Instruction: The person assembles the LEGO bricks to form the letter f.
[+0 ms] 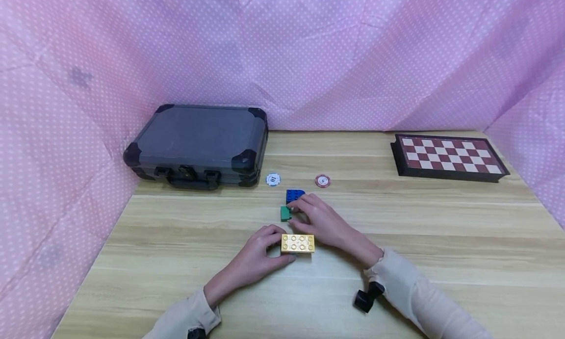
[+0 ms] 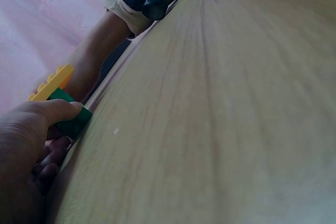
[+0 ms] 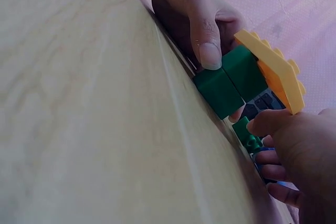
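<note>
Near the middle of the wooden table [image 1: 441, 241] the left hand [image 1: 258, 255] grips a stack of bricks: a yellow plate [image 1: 297, 243] on top, with two green blocks [image 3: 231, 80] under it (these show properly only in the right wrist view, where the thumb presses the nearer block). Just beyond, the right hand [image 1: 320, 220] has its fingers curled over a small green brick [image 1: 285, 213], pinching it, with a blue brick [image 1: 293, 195] touching its far side. The two hands nearly meet at the yellow plate.

By count: one yellow plate, three green pieces in all, one blue brick, two poker chips, one case, one chessboard. The white chip [image 1: 273, 179] carries a dark mark in its centre, too small to read; the red chip [image 1: 322, 181] lies a little to its right. The dark grey case [image 1: 198, 143] sits shut at the back left, the folded chessboard [image 1: 448, 156] at the back right.
</note>
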Demonstrator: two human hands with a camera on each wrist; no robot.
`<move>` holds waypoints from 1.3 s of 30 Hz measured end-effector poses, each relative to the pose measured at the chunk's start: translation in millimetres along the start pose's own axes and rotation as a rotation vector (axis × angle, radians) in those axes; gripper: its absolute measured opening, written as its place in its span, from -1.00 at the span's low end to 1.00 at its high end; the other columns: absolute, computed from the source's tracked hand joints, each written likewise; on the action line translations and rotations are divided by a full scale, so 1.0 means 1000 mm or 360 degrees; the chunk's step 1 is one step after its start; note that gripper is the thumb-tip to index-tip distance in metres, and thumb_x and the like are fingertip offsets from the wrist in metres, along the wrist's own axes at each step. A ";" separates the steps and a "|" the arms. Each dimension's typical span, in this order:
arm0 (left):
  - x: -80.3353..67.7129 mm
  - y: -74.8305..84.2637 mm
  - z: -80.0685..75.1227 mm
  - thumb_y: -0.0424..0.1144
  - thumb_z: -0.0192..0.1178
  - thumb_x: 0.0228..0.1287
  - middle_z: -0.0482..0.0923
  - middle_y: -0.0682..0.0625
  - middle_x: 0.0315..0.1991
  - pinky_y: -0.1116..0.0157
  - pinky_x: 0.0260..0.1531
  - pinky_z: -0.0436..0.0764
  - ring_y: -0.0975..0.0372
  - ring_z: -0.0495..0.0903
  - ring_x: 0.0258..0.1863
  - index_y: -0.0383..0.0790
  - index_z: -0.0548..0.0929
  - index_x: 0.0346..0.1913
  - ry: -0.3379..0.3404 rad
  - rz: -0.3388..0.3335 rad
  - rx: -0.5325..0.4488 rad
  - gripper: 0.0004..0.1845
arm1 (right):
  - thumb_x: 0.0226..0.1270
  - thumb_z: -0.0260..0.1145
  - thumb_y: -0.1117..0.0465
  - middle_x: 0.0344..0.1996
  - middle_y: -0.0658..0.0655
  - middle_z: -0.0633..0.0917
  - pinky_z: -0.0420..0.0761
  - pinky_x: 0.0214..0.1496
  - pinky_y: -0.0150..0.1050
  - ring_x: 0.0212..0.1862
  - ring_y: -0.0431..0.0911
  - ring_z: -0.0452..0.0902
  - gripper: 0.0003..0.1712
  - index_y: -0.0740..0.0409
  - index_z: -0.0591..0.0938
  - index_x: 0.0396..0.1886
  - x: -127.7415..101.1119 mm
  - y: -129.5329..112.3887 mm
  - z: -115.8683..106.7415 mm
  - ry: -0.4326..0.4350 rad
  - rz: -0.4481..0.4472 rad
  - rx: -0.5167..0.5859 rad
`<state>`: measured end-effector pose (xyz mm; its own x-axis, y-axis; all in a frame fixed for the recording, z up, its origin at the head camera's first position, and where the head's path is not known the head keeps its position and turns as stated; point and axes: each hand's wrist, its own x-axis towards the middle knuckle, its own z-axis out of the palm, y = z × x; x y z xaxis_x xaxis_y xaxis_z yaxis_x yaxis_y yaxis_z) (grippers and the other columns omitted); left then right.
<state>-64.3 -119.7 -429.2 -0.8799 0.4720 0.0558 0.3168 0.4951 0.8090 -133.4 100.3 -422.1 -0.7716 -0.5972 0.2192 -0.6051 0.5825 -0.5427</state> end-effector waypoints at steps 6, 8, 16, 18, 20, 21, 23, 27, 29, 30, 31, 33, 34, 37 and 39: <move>-0.001 0.000 0.000 -0.15 0.51 0.24 0.58 0.20 0.01 0.14 0.11 0.57 0.26 0.52 0.06 -0.15 0.77 0.03 0.0008 0.0012 0.0002 -0.67 | 0.40 0.46 0.06 0.05 0.08 0.65 0.63 0.09 -0.05 0.06 -0.05 0.55 -0.49 0.16 0.63 0.25 0.000 -0.001 0.001 0.0003 0.0003 -0.0019; -0.001 0.001 0.000 -0.15 0.51 0.24 0.58 0.20 0.01 0.14 0.11 0.57 0.26 0.52 0.06 -0.15 0.77 0.02 0.0011 0.0019 0.0004 -0.67 | 0.40 0.46 0.06 0.06 0.09 0.65 0.62 0.08 -0.06 0.07 -0.05 0.54 -0.49 0.16 0.63 0.25 0.000 -0.001 0.001 0.0001 -0.0001 -0.0033; -0.001 0.000 0.001 -0.14 0.51 0.25 0.58 0.20 0.01 0.13 0.11 0.57 0.26 0.52 0.06 -0.14 0.77 0.02 0.0006 0.0007 -0.0004 -0.68 | 0.37 0.49 0.03 0.02 0.08 0.66 0.62 0.08 -0.06 0.05 -0.05 0.55 -0.51 0.17 0.66 0.18 0.001 -0.001 0.004 0.0031 -0.0017 -0.0073; -0.001 0.000 0.001 -0.14 0.51 0.25 0.58 0.20 0.01 0.13 0.11 0.57 0.26 0.52 0.06 -0.14 0.77 0.02 0.0008 0.0006 -0.0002 -0.68 | 0.37 0.49 0.03 0.01 0.08 0.66 0.62 0.09 -0.05 0.06 -0.04 0.55 -0.53 0.16 0.66 0.16 0.001 -0.001 0.004 0.0041 -0.0024 -0.0072; -0.002 -0.001 0.001 -0.14 0.51 0.25 0.58 0.20 0.01 0.13 0.11 0.57 0.26 0.52 0.06 -0.14 0.77 0.01 0.0008 0.0008 -0.0001 -0.68 | 0.37 0.49 0.04 0.01 0.08 0.67 0.62 0.09 -0.04 0.06 -0.03 0.55 -0.54 0.16 0.66 0.15 0.001 -0.001 0.004 0.0047 -0.0028 -0.0068; -0.002 -0.001 0.001 -0.13 0.51 0.25 0.57 0.20 0.01 0.13 0.11 0.57 0.26 0.52 0.06 -0.14 0.77 0.02 0.0006 0.0006 -0.0002 -0.68 | 0.37 0.49 0.04 0.00 0.08 0.67 0.62 0.09 -0.05 0.06 -0.04 0.55 -0.54 0.16 0.66 0.15 0.001 -0.001 0.004 0.0049 -0.0028 -0.0066; -0.002 -0.001 0.001 -0.12 0.50 0.26 0.57 0.20 0.01 0.13 0.12 0.57 0.26 0.52 0.06 -0.14 0.77 0.02 0.0005 0.0005 -0.0001 -0.68 | 0.37 0.49 0.05 0.00 0.07 0.67 0.62 0.08 -0.05 0.05 -0.04 0.55 -0.55 0.16 0.66 0.14 0.000 -0.001 0.004 0.0052 -0.0025 -0.0060; -0.001 -0.001 0.001 -0.10 0.50 0.27 0.57 0.20 0.01 0.11 0.13 0.57 0.25 0.52 0.07 -0.14 0.77 0.02 -0.0007 -0.0003 -0.0010 -0.68 | 0.37 0.49 0.05 0.01 0.07 0.67 0.62 0.11 -0.05 0.06 -0.05 0.56 -0.55 0.16 0.65 0.14 0.000 -0.001 0.003 0.0044 -0.0003 -0.0031; -0.001 -0.001 0.001 -0.10 0.49 0.27 0.57 0.20 0.01 0.11 0.13 0.56 0.24 0.52 0.07 -0.14 0.77 0.01 -0.0008 -0.0006 -0.0013 -0.68 | 0.38 0.49 0.05 0.01 0.07 0.67 0.62 0.11 -0.05 0.06 -0.05 0.56 -0.55 0.16 0.65 0.14 -0.001 -0.001 0.003 0.0038 0.0013 -0.0008; -0.001 -0.001 0.001 -0.10 0.49 0.27 0.57 0.20 0.01 0.11 0.13 0.57 0.24 0.52 0.07 -0.14 0.77 0.02 -0.0008 -0.0005 -0.0016 -0.68 | 0.38 0.48 0.05 0.00 0.06 0.67 0.62 0.11 -0.05 0.05 -0.06 0.56 -0.55 0.15 0.64 0.14 -0.001 -0.001 0.002 0.0034 0.0021 0.0005; -0.001 -0.001 0.001 -0.10 0.49 0.27 0.57 0.20 0.01 0.11 0.12 0.57 0.25 0.52 0.06 -0.14 0.77 0.02 -0.0007 -0.0007 -0.0017 -0.68 | 0.38 0.48 0.05 0.00 0.06 0.67 0.62 0.11 -0.06 0.05 -0.06 0.56 -0.56 0.14 0.64 0.14 -0.001 -0.001 0.002 0.0030 0.0029 0.0017; 0.000 -0.001 0.001 -0.11 0.50 0.27 0.57 0.20 0.01 0.12 0.12 0.57 0.25 0.52 0.06 -0.15 0.77 0.02 -0.0002 0.0001 -0.0013 -0.68 | 0.37 0.49 0.05 -0.01 0.04 0.66 0.62 0.08 -0.08 0.04 -0.08 0.55 -0.56 0.13 0.64 0.13 -0.002 -0.001 0.001 0.0027 0.0040 0.0030; 0.000 -0.001 0.001 -0.11 0.50 0.27 0.57 0.20 0.01 0.12 0.12 0.57 0.25 0.52 0.06 -0.15 0.77 0.02 0.0001 0.0007 -0.0009 -0.68 | 0.37 0.49 0.04 -0.02 0.03 0.66 0.62 0.08 -0.09 0.03 -0.09 0.55 -0.56 0.13 0.64 0.13 -0.002 -0.001 0.001 0.0024 0.0045 0.0034; -0.001 -0.001 0.001 -0.12 0.50 0.26 0.57 0.19 0.01 0.10 0.13 0.57 0.25 0.52 0.07 -0.14 0.77 0.01 0.0002 0.0008 -0.0003 -0.69 | 0.37 0.49 0.03 -0.02 0.02 0.66 0.62 0.08 -0.10 0.03 -0.10 0.54 -0.56 0.12 0.64 0.13 -0.003 -0.001 0.000 0.0011 0.0053 0.0039; -0.001 -0.001 0.001 -0.12 0.51 0.26 0.57 0.19 0.01 0.09 0.15 0.56 0.25 0.52 0.08 -0.14 0.77 0.00 0.0001 0.0011 0.0000 -0.69 | 0.36 0.49 0.03 -0.02 0.02 0.65 0.61 0.10 -0.08 0.04 -0.09 0.54 -0.54 0.12 0.64 0.14 -0.004 0.000 0.000 0.0005 0.0061 0.0038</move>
<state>-63.3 -120.2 -430.7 -0.8780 0.4746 0.0617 0.3227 0.4917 0.8088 -130.5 102.5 -422.9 -0.7948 -0.5729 0.2002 -0.5700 0.5916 -0.5702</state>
